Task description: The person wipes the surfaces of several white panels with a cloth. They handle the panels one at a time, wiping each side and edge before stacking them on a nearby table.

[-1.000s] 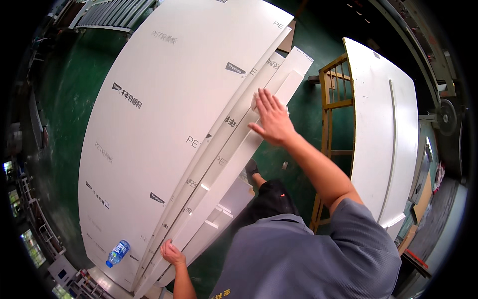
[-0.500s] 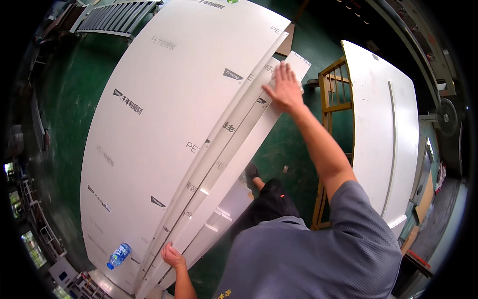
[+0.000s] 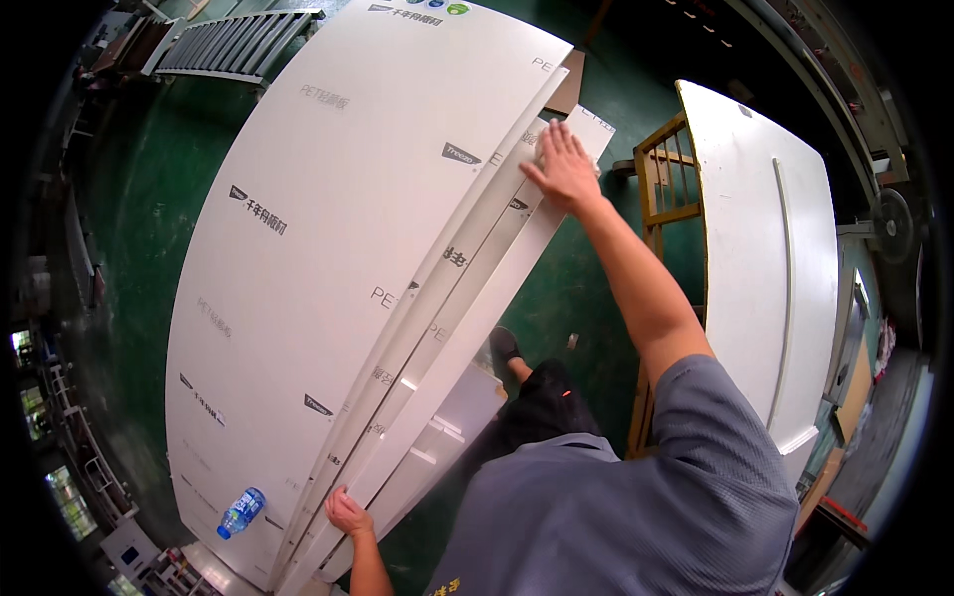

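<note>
Right hand (image 3: 564,171): its fingers are lying flat, nearly straight and unclenched, the thumb standing apart, over the far part of the strip (image 3: 492,298).
White bit (image 3: 596,169): it is showing from beneath the right fingers; what it is, I cannot tell.
Left hand (image 3: 348,512): its fingers are bending onto the strip's edge, toward the near end; whether they are gripping it tightly, I cannot tell.
Strip: long, white and narrow, it is running slantwise from under the right fingers down to the left ones, reaching past both.
Board (image 3: 318,238): large, white and printed, it is spreading out to the left of both hands' fingers.
Bottle (image 3: 241,513): blue, it is lying on its side on the board, left of the left fingers.
Frame (image 3: 679,212): yellow, it is standing right of the right fingers, beyond some green floor (image 3: 606,323).
Slab (image 3: 740,258): white, it is resting on the frame, farther right of those fingers.
Fan (image 3: 893,225): dark and round, it is standing well off, rightmost from the fingers.
</note>
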